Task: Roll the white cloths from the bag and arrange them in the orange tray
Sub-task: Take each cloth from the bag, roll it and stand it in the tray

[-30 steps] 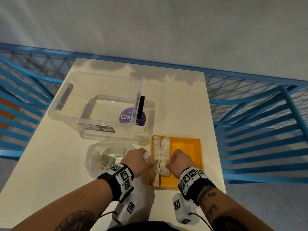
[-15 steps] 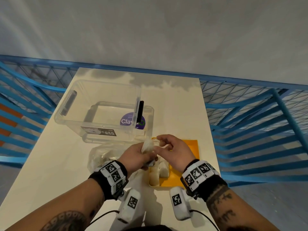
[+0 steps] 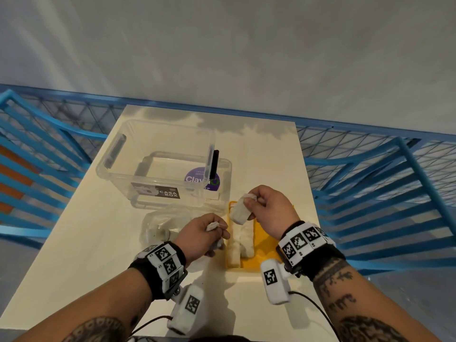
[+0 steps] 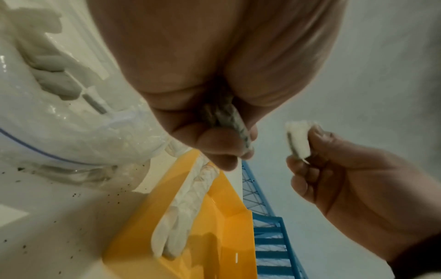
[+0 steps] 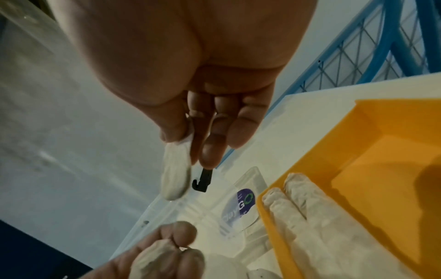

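The orange tray (image 3: 267, 245) lies on the table's right side with two rolled white cloths (image 3: 241, 243) along its left wall. My right hand (image 3: 269, 211) hovers over the tray's far end and pinches a folded white cloth (image 3: 241, 211) that hangs down. My left hand (image 3: 201, 235), just left of the tray, grips a second small wad of white cloth (image 3: 212, 226). In the left wrist view that wad (image 4: 235, 128) sticks out between thumb and fingers. The clear bag (image 3: 160, 229) with more cloths lies left of my left hand.
A clear plastic box (image 3: 158, 159) stands on its lid at the table's far middle, just beyond bag and tray. Blue metal railings (image 3: 370, 193) surround the cream table (image 3: 98, 255) on both sides. The tray's right half (image 5: 372, 151) holds nothing.
Both hands rose from the rolls in the tray, met above it on a white cloth, then drew apart. Each now holds a piece of cloth; the right moved up and away.
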